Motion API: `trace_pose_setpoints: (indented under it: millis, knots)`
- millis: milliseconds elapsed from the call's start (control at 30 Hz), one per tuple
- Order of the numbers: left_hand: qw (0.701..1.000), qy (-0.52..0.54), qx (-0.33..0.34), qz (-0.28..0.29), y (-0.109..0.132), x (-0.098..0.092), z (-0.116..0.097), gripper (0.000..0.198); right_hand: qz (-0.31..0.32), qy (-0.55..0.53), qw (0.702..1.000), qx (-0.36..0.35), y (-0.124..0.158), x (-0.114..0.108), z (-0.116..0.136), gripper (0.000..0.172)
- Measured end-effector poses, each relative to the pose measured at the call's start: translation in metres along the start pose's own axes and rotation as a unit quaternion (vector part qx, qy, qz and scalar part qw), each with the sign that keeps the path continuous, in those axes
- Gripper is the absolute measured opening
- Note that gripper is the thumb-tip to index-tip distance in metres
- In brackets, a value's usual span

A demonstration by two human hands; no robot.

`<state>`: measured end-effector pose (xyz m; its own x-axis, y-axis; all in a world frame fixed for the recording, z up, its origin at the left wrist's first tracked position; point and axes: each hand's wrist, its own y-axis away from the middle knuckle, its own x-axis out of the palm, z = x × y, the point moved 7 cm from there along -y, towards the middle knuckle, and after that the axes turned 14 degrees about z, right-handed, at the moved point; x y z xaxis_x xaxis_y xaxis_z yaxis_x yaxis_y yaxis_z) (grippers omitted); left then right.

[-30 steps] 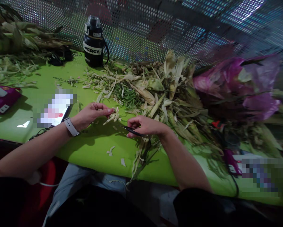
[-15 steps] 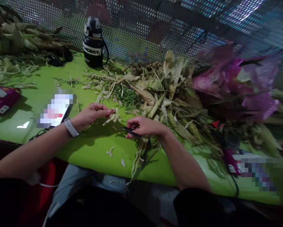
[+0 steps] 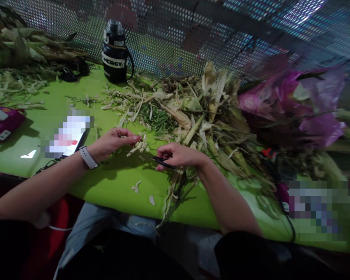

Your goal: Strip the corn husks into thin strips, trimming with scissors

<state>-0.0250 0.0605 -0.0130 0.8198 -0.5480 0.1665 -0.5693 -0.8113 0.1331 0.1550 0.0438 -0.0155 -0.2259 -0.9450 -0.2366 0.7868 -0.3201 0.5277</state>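
Observation:
Between the thumb and fingers of my left hand [image 3: 116,139] is a small pale bundle of corn husk strips [image 3: 141,145], its cut ends sticking out to the right. My right hand [image 3: 177,155] is closed around small black scissors [image 3: 163,161]. Their thin tips point left, a short way below and to the right of the bundle, not touching it. Under my right wrist lies a tuft of husk strips [image 3: 171,196] that hangs over the table's front edge. A few husk scraps [image 3: 136,186] lie on the green table [image 3: 110,190] in front of me.
A heap of dried corn husks [image 3: 189,103] covers the back middle, beside a pink plastic wrapper [image 3: 291,97]. A black bottle [image 3: 115,58] stands at the mesh wall. On the left are a lit phone [image 3: 68,134], a magenta device [image 3: 5,124] and more husks [image 3: 20,50].

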Motion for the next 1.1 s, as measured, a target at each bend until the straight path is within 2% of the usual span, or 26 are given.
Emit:
trace_pose_setpoints:
  millis: [300,433,533,600,667,767,867,1000,1100]
  knots:
    - [1.000,-0.002,-0.009,0.011,-0.001,0.000,0.002,0.022,0.004,0.005,1.000,-0.009,0.000,0.000,0.003,0.035]
    - [0.999,0.018,0.040,-0.015,0.000,-0.006,-0.002,0.020,0.003,0.003,1.000,0.001,0.002,-0.003,0.001,0.033]
    - [0.994,0.049,0.089,-0.036,0.001,-0.009,-0.007,0.030,0.019,0.017,1.000,0.012,0.002,-0.004,-0.002,0.033]
    - [0.992,0.067,0.104,-0.033,0.001,-0.008,-0.008,0.034,-0.003,0.063,0.998,0.018,0.001,-0.008,-0.002,0.032]
    - [0.991,0.080,0.104,-0.025,0.000,-0.006,-0.008,0.034,-0.057,0.135,0.989,0.026,0.001,-0.014,0.000,0.031]
    - [0.990,0.104,0.094,-0.012,-0.001,-0.003,-0.006,0.032,-0.146,0.256,0.955,0.031,0.002,-0.019,0.009,0.037]
    - [0.987,0.138,0.081,0.008,-0.001,0.002,-0.004,0.033,-0.201,0.337,0.918,0.057,0.003,-0.018,0.014,0.042]
    - [0.983,0.171,0.064,0.015,-0.001,0.004,0.000,0.036,-0.197,0.378,0.896,0.128,0.000,-0.018,0.010,0.035]
    - [0.978,0.202,0.058,0.013,-0.002,0.005,0.002,0.036,-0.178,0.358,0.906,0.142,-0.001,-0.019,0.008,0.038]
